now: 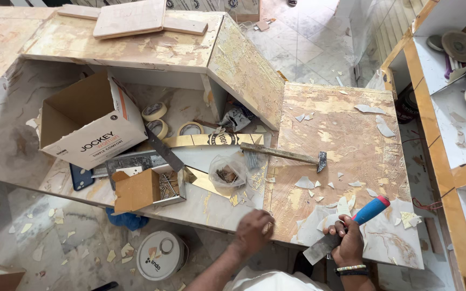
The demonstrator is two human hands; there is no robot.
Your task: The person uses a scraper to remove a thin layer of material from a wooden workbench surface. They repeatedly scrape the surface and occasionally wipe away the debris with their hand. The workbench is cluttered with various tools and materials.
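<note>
Under rt hand [347, 242]: chisel [346, 229]; grip closed.

Both forearms bare, no sleeves in view. Left hand [253, 230]: no rings, watch or band seen. Right hand [347, 241]: two bands at the wrist, one pale beaded, one dark just below it. White/light garment shows at btm edge, between the arms; rest of body out of frame.

Left hand [253, 230] flat, palm down; right hand [346, 241] fisted, fingers [341, 229] curled tight.
</note>
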